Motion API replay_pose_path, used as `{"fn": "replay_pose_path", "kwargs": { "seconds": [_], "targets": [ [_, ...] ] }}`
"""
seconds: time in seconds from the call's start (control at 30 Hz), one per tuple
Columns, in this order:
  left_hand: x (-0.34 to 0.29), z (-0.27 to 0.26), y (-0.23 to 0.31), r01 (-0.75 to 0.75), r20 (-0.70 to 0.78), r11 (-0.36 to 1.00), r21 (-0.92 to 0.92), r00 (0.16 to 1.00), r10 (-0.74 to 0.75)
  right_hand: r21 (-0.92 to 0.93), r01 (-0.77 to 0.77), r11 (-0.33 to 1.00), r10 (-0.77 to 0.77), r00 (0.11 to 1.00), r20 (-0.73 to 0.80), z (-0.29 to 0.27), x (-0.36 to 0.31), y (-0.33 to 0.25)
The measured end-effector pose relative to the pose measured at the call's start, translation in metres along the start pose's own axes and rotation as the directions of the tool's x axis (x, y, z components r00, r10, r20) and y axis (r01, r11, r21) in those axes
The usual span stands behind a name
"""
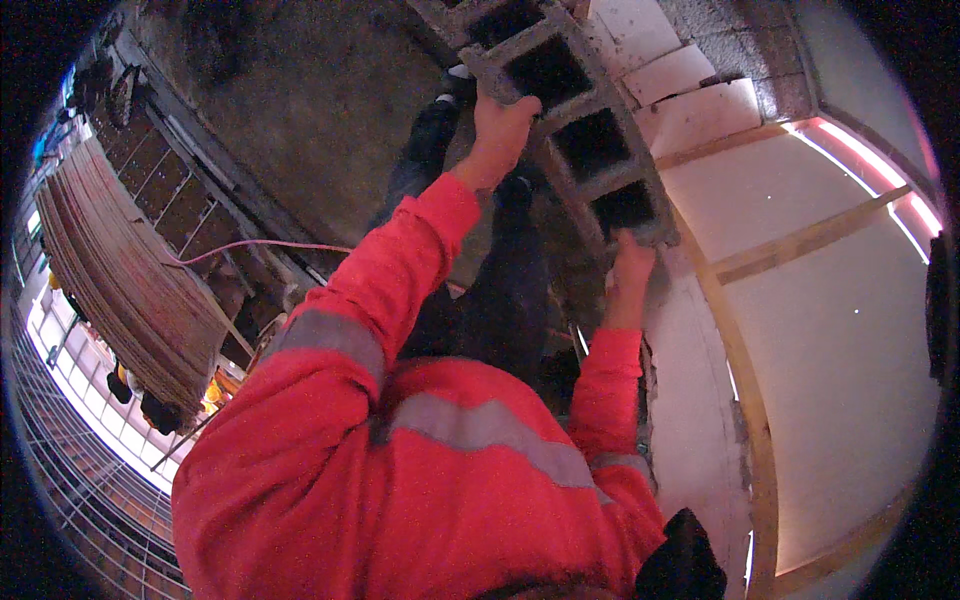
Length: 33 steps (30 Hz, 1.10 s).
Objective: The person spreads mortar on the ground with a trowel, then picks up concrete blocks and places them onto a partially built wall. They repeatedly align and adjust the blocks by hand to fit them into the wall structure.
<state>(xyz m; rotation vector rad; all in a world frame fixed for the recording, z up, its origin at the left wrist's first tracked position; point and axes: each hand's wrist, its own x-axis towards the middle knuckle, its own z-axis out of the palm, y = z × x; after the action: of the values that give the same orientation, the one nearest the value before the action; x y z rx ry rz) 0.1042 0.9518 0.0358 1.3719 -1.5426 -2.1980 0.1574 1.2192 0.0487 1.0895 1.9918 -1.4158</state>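
Note:
A grey hollow concrete block [608, 180] with several square openings lies along the wall at the upper right. My left hand [500, 135] grips its near side towards the far end, fingers curled over the edge beside an opening. At the near end, my right hand [632, 270] is closed on the block's end, its fingertips partly hidden. Beyond my left hand, another grey hollow block [448, 22] continues the line. I cannot tell whether the held block rests on anything, because its underside is hidden.
White blocks [697, 115] stand beyond the concrete block. Pale panels [800, 310] in a wooden frame [812, 236] rise on the right. On the left are a stack of brown sheets [130, 280], metal mesh [95, 530] and a pink cord [265, 242]. My dark-trousered legs stand over brown ground [290, 110].

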Motion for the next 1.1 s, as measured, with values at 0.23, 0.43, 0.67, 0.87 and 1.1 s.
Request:
{"fn": "replay_pose_path", "kwargs": {
  "seconds": [0.23, 0.43, 0.67, 0.87, 1.1],
  "targets": [
    [0.000, 0.002, 0.002, 0.103, 0.014, 0.994, -0.025, 0.995, -0.103, 0.029, -0.099, 0.995, 0.098, 0.995, 0.019, -0.002, -0.004, -0.009],
    [0.007, -0.015, -0.014, 0.119, 0.073, 0.991, 0.061, 0.990, -0.124, -0.121, -0.012, 0.993, 0.016, 0.999, 0.031, -0.007, 0.000, -0.013],
    [0.002, -0.019, -0.022, 0.053, -0.047, 0.954, 0.296, 0.998, -0.041, -0.079, 0.070, 0.994, -0.065, 0.996, 0.064, -0.006, 0.000, 0.000],
    [0.005, -0.027, -0.008, 0.011, 0.069, 0.770, 0.637, 0.995, -0.071, -0.244, 0.108, 0.964, -0.097, 0.994, 0.057, -0.008, 0.002, 0.005],
    [0.005, -0.008, 0.002, 0.248, -0.124, 0.949, 0.195, 0.966, -0.227, -0.303, 0.082, 0.950, -0.022, 0.981, 0.195, -0.011, -0.003, -0.012]
  ]
}}
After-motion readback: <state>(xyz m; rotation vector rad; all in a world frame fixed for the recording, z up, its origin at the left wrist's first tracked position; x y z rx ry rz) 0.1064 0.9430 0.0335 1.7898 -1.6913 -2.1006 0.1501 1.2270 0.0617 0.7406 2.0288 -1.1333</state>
